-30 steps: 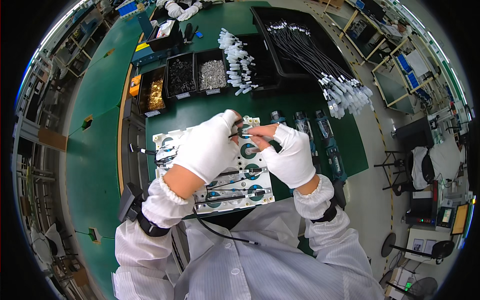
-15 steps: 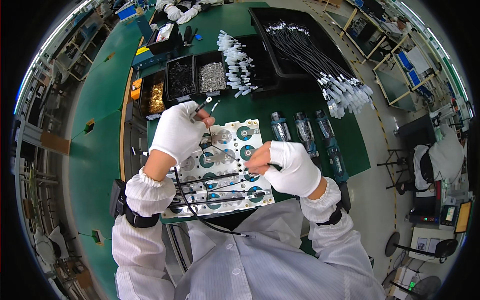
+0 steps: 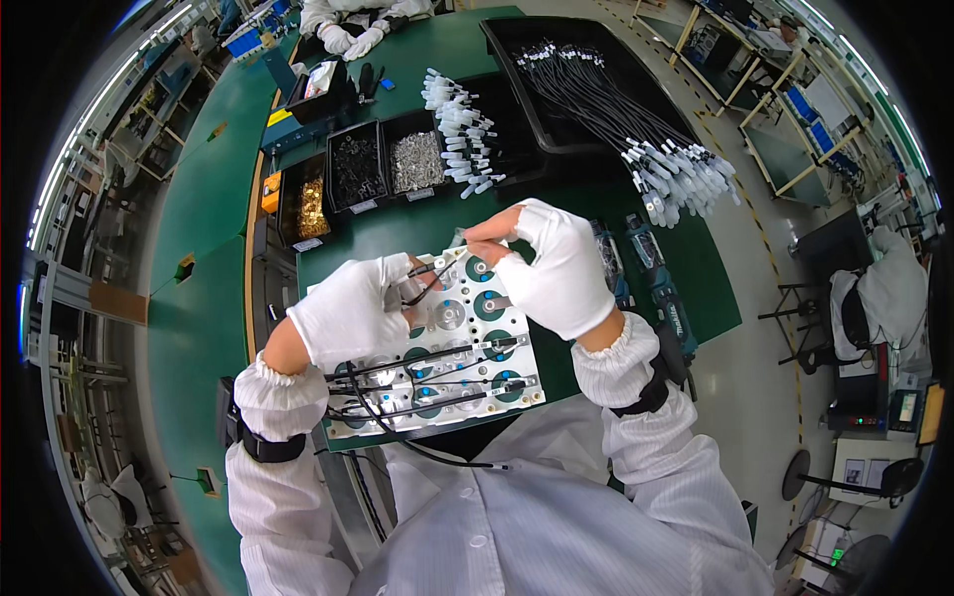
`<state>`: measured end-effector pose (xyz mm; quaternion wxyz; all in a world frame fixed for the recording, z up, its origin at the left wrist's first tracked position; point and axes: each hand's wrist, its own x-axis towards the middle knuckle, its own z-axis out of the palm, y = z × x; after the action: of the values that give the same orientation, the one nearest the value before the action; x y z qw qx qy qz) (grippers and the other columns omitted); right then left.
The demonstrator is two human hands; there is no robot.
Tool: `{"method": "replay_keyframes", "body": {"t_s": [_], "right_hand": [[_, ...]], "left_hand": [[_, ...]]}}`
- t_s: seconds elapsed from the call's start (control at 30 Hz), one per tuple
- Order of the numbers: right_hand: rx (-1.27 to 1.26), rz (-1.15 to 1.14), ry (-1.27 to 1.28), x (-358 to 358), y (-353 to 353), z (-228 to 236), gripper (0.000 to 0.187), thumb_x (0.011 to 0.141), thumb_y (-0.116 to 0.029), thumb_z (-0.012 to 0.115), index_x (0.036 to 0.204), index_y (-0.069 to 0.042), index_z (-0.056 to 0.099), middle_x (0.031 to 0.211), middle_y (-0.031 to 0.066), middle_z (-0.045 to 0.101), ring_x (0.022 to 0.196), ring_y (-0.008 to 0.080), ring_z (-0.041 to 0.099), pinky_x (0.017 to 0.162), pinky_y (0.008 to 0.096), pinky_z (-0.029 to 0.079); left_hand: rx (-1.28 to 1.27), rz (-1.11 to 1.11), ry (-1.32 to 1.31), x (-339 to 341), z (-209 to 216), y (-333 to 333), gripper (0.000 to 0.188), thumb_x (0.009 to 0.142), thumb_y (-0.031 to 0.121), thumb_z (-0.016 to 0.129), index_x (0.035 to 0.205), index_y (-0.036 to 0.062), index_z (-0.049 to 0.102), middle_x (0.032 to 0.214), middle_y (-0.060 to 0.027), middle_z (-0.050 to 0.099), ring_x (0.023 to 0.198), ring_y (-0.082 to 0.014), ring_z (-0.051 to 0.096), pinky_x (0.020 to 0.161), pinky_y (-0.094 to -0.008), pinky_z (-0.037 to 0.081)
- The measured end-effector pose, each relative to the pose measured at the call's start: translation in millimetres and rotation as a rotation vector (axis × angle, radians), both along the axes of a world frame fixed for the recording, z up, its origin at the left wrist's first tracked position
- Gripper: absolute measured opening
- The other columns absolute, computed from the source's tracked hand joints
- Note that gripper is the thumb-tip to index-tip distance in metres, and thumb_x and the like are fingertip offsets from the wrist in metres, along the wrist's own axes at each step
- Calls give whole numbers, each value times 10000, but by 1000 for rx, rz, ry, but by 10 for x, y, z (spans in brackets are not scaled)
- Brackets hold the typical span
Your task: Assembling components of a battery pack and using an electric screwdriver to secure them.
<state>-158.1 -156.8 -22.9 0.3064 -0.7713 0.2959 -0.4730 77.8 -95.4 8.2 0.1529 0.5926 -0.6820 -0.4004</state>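
My left hand, in a white fingerless glove, is closed around a thin black cable above the white plate. My right hand, gloved alike, pinches a small translucent cap between thumb and fingertips, at the upper end of that cable. Whether the cap still sits on the cable is hard to make out. Under both hands lies the white plate with round green-and-clear cells and metal tabs. Several black cables run across its lower half, and one loops over its near edge. My left hand hides the plate's left part.
Behind the plate stand bins of brass pieces, black pieces and silver pieces. White-capped cables spill from a black tray. Power screwdrivers lie at the right. Another person's gloved hands rest at the far end.
My right hand has moved up and away from me, from the plate's middle to its far edge. My left hand has lowered toward the plate, and its cable end no longer points upward.
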Motion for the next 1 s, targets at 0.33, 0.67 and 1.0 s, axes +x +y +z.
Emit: {"method": "replay_keyframes", "body": {"t_s": [0.33,0.67,1.0], "right_hand": [[242,32,-4,-12,8,-5,108,835,-18,755,941,2,748,820,112,748,709,150,695,669,286,539],[332,-42,-48,-35,-69,-168,123,834,-30,759,950,3,735,800,103,740,683,149,688,622,281,529],[401,202,102,-423,114,-212,88,832,-20,773,902,15,733,816,103,749,731,139,696,694,282,538]], "left_hand": [[-630,79,-222,-74,-216,183,168,779,42,828,882,12,698,737,-94,658,582,-231,568,574,-304,478],[-631,172,-165,-23,-67,316,122,811,77,771,852,8,680,798,-97,657,582,-224,594,571,-321,485],[-700,358,-431,-229,29,164,150,894,118,739,911,-20,683,765,-114,572,640,-268,562,625,-338,473]]}}
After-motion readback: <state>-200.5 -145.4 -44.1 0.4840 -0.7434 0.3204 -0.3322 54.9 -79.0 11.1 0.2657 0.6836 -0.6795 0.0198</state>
